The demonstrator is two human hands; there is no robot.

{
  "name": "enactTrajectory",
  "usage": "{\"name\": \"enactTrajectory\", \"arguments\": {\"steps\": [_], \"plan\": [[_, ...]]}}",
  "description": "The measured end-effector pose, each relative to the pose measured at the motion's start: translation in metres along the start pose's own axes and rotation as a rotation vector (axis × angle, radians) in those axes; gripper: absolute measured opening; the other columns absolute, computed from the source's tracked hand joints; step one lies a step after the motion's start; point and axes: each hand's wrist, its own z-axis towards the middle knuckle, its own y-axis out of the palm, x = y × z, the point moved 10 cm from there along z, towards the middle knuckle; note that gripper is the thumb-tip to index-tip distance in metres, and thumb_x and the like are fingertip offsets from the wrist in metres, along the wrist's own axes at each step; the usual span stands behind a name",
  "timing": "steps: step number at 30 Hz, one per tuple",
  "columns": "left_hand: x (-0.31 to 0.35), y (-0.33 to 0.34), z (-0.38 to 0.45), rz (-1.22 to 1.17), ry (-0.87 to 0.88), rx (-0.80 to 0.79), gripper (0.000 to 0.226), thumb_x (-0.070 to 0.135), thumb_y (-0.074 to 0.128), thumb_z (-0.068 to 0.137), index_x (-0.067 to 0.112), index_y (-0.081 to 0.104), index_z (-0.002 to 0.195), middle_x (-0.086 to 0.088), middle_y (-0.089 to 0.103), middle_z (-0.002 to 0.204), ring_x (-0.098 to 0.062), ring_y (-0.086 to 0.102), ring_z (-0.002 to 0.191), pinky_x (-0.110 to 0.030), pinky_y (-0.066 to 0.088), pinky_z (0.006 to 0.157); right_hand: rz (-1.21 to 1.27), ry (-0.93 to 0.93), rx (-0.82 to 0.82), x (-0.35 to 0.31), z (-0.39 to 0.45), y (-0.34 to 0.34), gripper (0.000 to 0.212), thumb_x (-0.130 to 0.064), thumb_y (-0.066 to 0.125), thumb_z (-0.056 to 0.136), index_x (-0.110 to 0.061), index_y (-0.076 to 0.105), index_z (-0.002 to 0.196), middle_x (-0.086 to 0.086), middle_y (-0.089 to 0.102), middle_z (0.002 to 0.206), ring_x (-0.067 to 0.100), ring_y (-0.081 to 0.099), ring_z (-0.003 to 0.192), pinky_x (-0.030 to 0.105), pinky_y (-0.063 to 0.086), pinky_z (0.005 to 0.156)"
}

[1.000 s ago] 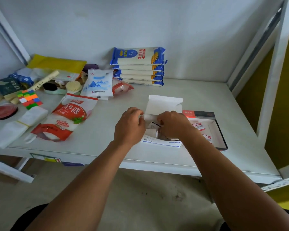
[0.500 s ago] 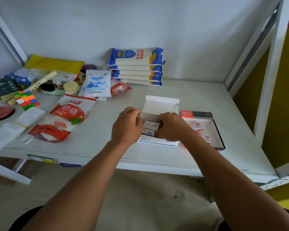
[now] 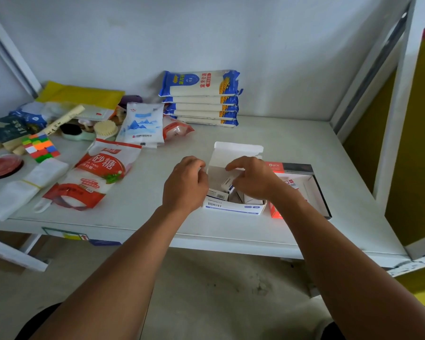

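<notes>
A white carton with blue print sits on the white table, its lid folded up at the back. Several small white-and-blue boxes stand packed inside it. My left hand grips the carton's left wall with curled fingers. Over the opening hovers my right hand, its index finger stretched toward the left. One small box is tilted up out of the row, pinched at my right thumb; the hand hides the contact itself.
An open red-and-black box lies right beside the carton. To the left are a red sugar bag, a white-blue pouch, a colour cube and brushes. Stacked noodle packs stand against the back wall. A shelf post rises at the right.
My right hand has risen slightly and shifted right, tipping one small box up out of the row. Its index finger has straightened. My left hand stays on the carton's left side.
</notes>
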Motion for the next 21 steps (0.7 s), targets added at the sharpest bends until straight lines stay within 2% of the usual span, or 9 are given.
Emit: {"name": "enactTrajectory", "arguments": {"steps": [3, 6, 10, 13, 15, 18, 20, 21], "plan": [[-0.001, 0.001, 0.000, 0.007, -0.007, -0.004, 0.020, 0.023, 0.053, 0.093, 0.015, 0.059, 0.109, -0.003, 0.060, 0.117, -0.020, 0.059, 0.102, -0.020, 0.043, 0.075, -0.177, -0.099, -0.133, -0.007, -0.001, 0.012, 0.050, 0.000, 0.068, 0.073, -0.020, 0.067, 0.119, 0.000, 0.054, 0.134, 0.021, 0.050, 0.121, 0.024, 0.040, 0.095], [0.000, 0.003, 0.001, 0.012, -0.006, -0.008, 0.020, 0.024, 0.054, 0.092, 0.015, 0.059, 0.110, -0.003, 0.060, 0.117, -0.022, 0.060, 0.102, -0.020, 0.045, 0.077, -0.311, -0.152, -0.170, -0.011, -0.002, 0.014, 0.042, -0.004, 0.073, 0.073, -0.018, 0.070, 0.113, 0.003, 0.054, 0.132, 0.022, 0.048, 0.122, 0.028, 0.039, 0.100], [0.000, 0.003, 0.002, 0.010, -0.019, -0.010, 0.022, 0.025, 0.055, 0.092, 0.015, 0.059, 0.111, -0.004, 0.061, 0.121, -0.024, 0.061, 0.104, -0.027, 0.050, 0.084, -0.275, -0.113, -0.064, -0.017, -0.002, -0.001, 0.036, -0.017, 0.079, 0.075, -0.012, 0.068, 0.110, 0.005, 0.059, 0.122, 0.021, 0.054, 0.106, 0.023, 0.043, 0.085], [-0.003, -0.001, 0.004, -0.001, -0.035, 0.015, 0.022, 0.025, 0.054, 0.093, 0.015, 0.060, 0.112, -0.004, 0.061, 0.121, -0.022, 0.060, 0.104, -0.025, 0.047, 0.084, -0.243, -0.086, 0.035, -0.023, -0.002, -0.012, 0.034, -0.027, 0.079, 0.074, -0.015, 0.064, 0.102, 0.002, 0.063, 0.104, 0.017, 0.056, 0.085, 0.019, 0.043, 0.064], [-0.004, -0.002, 0.005, 0.001, -0.046, 0.030, 0.023, 0.026, 0.054, 0.093, 0.015, 0.060, 0.112, -0.005, 0.061, 0.121, -0.022, 0.061, 0.104, -0.027, 0.048, 0.085, -0.264, -0.047, 0.079, -0.026, -0.002, -0.016, 0.037, -0.032, 0.080, 0.071, -0.017, 0.059, 0.098, -0.001, 0.060, 0.093, 0.018, 0.057, 0.080, 0.020, 0.041, 0.055], [0.000, -0.001, 0.005, -0.007, -0.020, 0.027, 0.022, 0.024, 0.053, 0.093, 0.014, 0.061, 0.111, -0.004, 0.062, 0.119, -0.022, 0.061, 0.103, -0.026, 0.048, 0.084, -0.351, -0.037, 0.131, -0.033, 0.000, -0.009, 0.035, -0.029, 0.076, 0.071, -0.014, 0.059, 0.097, 0.004, 0.063, 0.092, 0.023, 0.058, 0.080, 0.030, 0.051, 0.062], [0.002, -0.001, 0.005, -0.017, -0.006, 0.029, 0.021, 0.024, 0.052, 0.093, 0.014, 0.061, 0.110, -0.004, 0.062, 0.117, -0.020, 0.061, 0.100, -0.025, 0.048, 0.080, -0.277, -0.070, 0.062, -0.036, 0.003, 0.008, 0.029, -0.031, 0.076, 0.073, -0.014, 0.061, 0.091, 0.005, 0.065, 0.089, 0.022, 0.059, 0.079, 0.032, 0.053, 0.068], [0.002, -0.002, 0.005, -0.017, -0.003, 0.032, 0.021, 0.024, 0.051, 0.093, 0.014, 0.061, 0.109, -0.004, 0.062, 0.116, -0.020, 0.061, 0.099, -0.025, 0.048, 0.079, -0.160, -0.057, -0.009, -0.034, 0.003, 0.017, 0.026, -0.032, 0.076, 0.076, -0.014, 0.062, 0.090, 0.002, 0.065, 0.084, 0.019, 0.061, 0.076, 0.030, 0.052, 0.070]]}}
